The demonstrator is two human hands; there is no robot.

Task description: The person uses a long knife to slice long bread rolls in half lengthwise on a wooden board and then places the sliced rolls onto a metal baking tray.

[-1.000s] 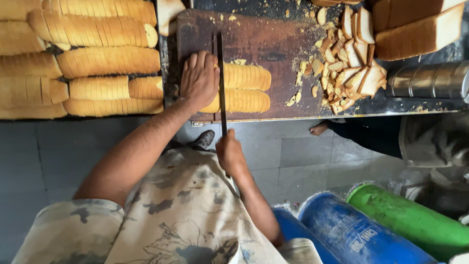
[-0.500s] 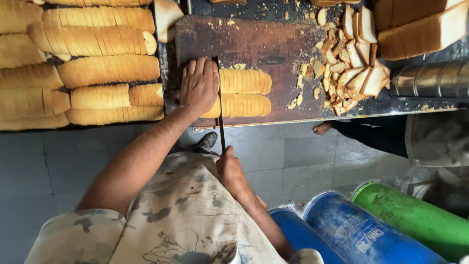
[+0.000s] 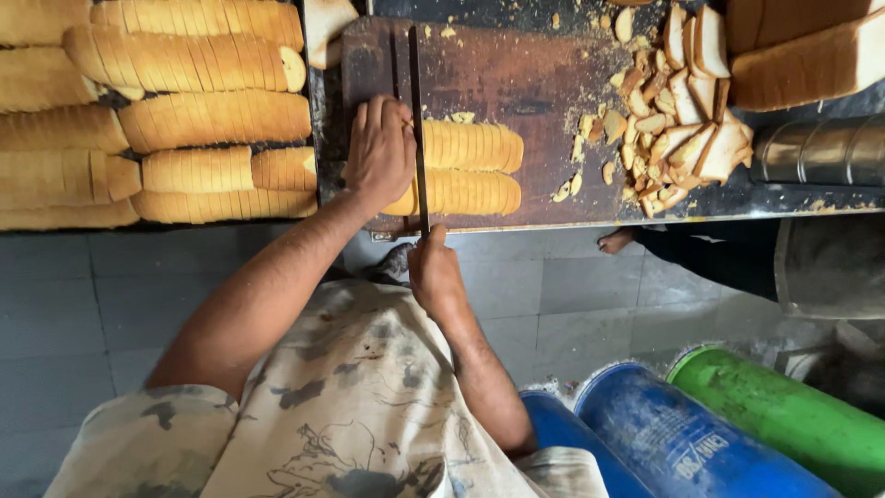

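On brown board [image 3: 553, 83], left hand [image 3: 380, 152] flat on loaves [image 3: 470, 166], right hand [image 3: 433, 272] fingers closed gripping knife [image 3: 417, 120].

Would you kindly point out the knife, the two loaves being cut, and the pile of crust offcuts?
knife [image 3: 417, 120], head view, middle of the long blade.
loaves being cut [image 3: 470, 148], head view, top of the upper loaf.
pile of crust offcuts [image 3: 682, 138], head view, centre of the heap.

A blue drum [image 3: 682, 433] at lower right bears a small pale printed label on its side, lying beside a plain green drum [image 3: 784, 415].
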